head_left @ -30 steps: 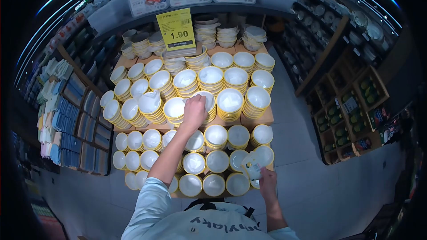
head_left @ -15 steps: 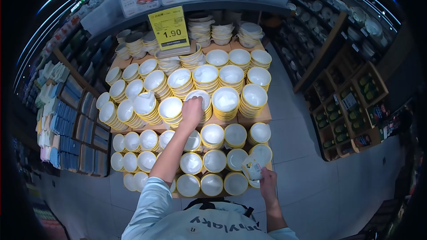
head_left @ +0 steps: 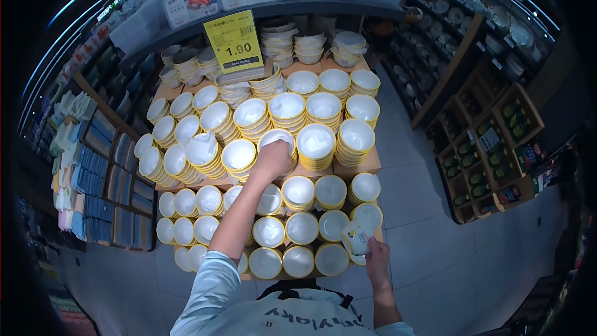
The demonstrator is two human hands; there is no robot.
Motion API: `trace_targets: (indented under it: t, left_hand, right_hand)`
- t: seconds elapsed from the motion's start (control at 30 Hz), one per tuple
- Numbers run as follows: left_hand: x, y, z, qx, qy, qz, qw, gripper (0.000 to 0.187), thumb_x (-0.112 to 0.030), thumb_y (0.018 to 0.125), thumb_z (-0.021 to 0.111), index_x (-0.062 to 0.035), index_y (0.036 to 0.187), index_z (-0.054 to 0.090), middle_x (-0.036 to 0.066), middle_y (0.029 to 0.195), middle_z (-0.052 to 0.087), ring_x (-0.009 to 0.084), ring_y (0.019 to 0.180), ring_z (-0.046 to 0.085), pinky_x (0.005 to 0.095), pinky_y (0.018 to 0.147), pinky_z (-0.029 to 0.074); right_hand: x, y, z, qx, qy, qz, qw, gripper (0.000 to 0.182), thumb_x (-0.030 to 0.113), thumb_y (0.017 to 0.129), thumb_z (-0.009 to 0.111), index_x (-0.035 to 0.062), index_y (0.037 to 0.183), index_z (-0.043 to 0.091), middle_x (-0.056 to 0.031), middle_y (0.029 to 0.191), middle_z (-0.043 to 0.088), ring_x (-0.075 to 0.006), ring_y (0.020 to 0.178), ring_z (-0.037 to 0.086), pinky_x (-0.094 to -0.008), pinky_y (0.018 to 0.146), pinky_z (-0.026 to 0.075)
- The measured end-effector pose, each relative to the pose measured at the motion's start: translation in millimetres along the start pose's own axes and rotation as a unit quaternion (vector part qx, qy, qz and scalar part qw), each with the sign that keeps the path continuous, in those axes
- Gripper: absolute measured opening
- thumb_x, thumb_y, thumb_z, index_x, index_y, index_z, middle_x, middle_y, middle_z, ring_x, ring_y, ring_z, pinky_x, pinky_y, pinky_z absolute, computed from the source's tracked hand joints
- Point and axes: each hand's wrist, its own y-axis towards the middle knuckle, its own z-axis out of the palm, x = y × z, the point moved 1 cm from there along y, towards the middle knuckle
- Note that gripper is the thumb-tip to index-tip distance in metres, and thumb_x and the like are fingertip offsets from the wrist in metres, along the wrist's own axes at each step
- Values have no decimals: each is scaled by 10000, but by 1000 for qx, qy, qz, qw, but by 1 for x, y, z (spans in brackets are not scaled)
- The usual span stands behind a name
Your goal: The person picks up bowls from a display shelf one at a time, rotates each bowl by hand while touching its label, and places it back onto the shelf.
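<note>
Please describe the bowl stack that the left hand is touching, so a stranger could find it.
Find the yellow price sign reading 1.90. On the upper wooden tier, front row, stands a stack of white yellow-rimmed bowls. Only this one has the left hand on its rim.

Yellow-rimmed white bowl [head_left: 277,142] atop a stack, front upper tier

White bowls [head_left: 316,142] with yellow rims fill the tan wooden surface [head_left: 367,165]. The far price sign [head_left: 235,42] is yellow with black figures. The sleeve [head_left: 208,289] is pale blue. Folded cloths [head_left: 68,149] at left are pastel and blue.
</note>
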Motion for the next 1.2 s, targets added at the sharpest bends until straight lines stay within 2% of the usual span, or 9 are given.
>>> trace_targets:
  t: [0.33, 0.4, 0.5, 0.67, 0.77, 0.83, 0.97, 1.07, 1.2]
  left_hand:
    - [0, 2, -38, -123, 9, -62, 990, 123, -83, 882, 617, 12, 868, 694, 258, 925, 702, 449, 835, 682, 525, 742, 557]
    - [-6, -7, -61, -331, -49, -43, 941, 100, -72, 901, 636, 16, 912, 684, 216, 954, 705, 414, 856, 672, 489, 804, 551]
    - [-14, -14, -80, -456, -5, 46, 889, 71, -39, 906, 647, 20, 935, 676, 192, 989, 699, 401, 899, 655, 482, 812, 511]
    - [-4, -11, -36, -420, 25, 136, 897, 67, -33, 861, 681, 12, 910, 676, 180, 972, 705, 392, 895, 656, 481, 814, 513]
    - [9, -10, 6, -254, -19, 85, 963, 96, -48, 844, 704, 12, 917, 687, 185, 934, 718, 397, 853, 678, 493, 776, 532]
    - [16, -8, 24, -197, -17, 42, 979, 146, -140, 889, 702, 1, 923, 701, 204, 889, 722, 407, 815, 692, 507, 750, 545]
    - [5, -10, 21, -114, -9, 2, 993, 281, -279, 972, 639, -6, 957, 705, 226, 866, 717, 418, 815, 694, 510, 751, 547]
    - [3, -7, 21, -89, 5, 10, 996, 419, -379, 1022, 548, 9, 925, 675, 242, 861, 713, 418, 785, 691, 526, 755, 535]
    - [0, -3, 20, -64, 10, 17, 998, 421, -378, 1028, 543, 21, 974, 665, 237, 881, 716, 422, 841, 691, 524, 810, 518]
  right_hand:
    - [4, -12, 19, 16, 12, -9, 1000, 303, 189, 1065, 568, -49, 939, 706, -85, 984, 704, -130, 933, 671, -305, 860, 543]
    - [4, -11, 19, 10, 11, -13, 1000, 307, 192, 1066, 569, -46, 928, 704, -80, 971, 703, -126, 923, 670, -302, 851, 543]
    - [-3, -8, 9, 8, 7, -12, 1000, 314, 197, 1067, 569, -45, 917, 701, -77, 959, 701, -120, 911, 669, -299, 841, 546]
    - [-18, 3, -1, 5, -9, -8, 1000, 316, 196, 1067, 568, -52, 922, 700, -85, 975, 701, -122, 907, 672, -296, 841, 550]
    - [2, -1, 26, -6, -5, 10, 1000, 310, 187, 1065, 568, -61, 935, 702, -92, 988, 703, -123, 908, 671, -294, 845, 547]
    - [22, -7, 54, -53, -10, 2, 999, 329, 170, 1051, 593, 7, 783, 691, 66, 724, 533, -6, 656, 396, -233, 564, 295]
    - [7, -4, 37, -63, -13, -7, 998, 351, 178, 1050, 593, 35, 741, 676, 88, 674, 478, -3, 615, 328, -248, 537, 221]
    - [-20, 2, -2, 1, -29, 18, 999, 305, 175, 1064, 563, -54, 931, 715, -83, 975, 711, -117, 909, 665, -287, 840, 533]
    - [-15, 1, -1, -14, -63, 17, 998, 315, 190, 1060, 573, -40, 894, 710, -64, 930, 703, -97, 857, 644, -280, 790, 520]
